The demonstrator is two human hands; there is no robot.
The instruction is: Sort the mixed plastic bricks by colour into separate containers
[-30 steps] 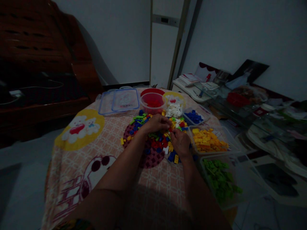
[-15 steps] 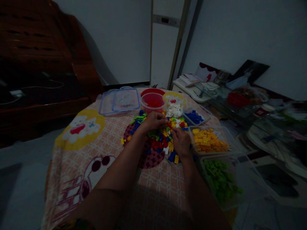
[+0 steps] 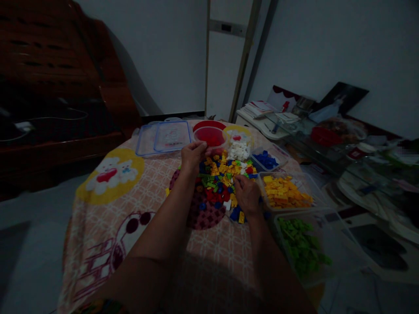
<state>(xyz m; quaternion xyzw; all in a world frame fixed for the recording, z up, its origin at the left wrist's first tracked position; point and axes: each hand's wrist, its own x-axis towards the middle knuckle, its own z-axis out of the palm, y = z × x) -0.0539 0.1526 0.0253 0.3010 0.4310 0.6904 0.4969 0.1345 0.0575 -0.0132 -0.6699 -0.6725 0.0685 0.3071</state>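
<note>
Loose bricks of mixed colours [image 3: 222, 172] lie heaped on the patterned tablecloth [image 3: 157, 179]. My left hand [image 3: 194, 156] is closed at the near left edge of the round tub with red bricks [image 3: 210, 137]; whatever its fingertips hold is too small to name. Over the right side of the heap, my right hand [image 3: 247, 194] has its fingers pinched together, and anything between them is hidden. Right of the heap are boxes of blue bricks [image 3: 266, 160], yellow bricks [image 3: 284, 192] and green bricks [image 3: 303, 248]. White bricks [image 3: 238, 150] sit behind the heap.
Clear lids with blue rims [image 3: 163, 138] lie at the back left of the table. A wooden bench [image 3: 119, 104] stands at the left. To the right, a glass side table holds papers [image 3: 258, 109], a red bowl [image 3: 325, 136] and a cup [image 3: 360, 150].
My left hand has moved from above the heap up and left to the tub of red bricks, uncovering more of the heap. My right hand has hardly moved.
</note>
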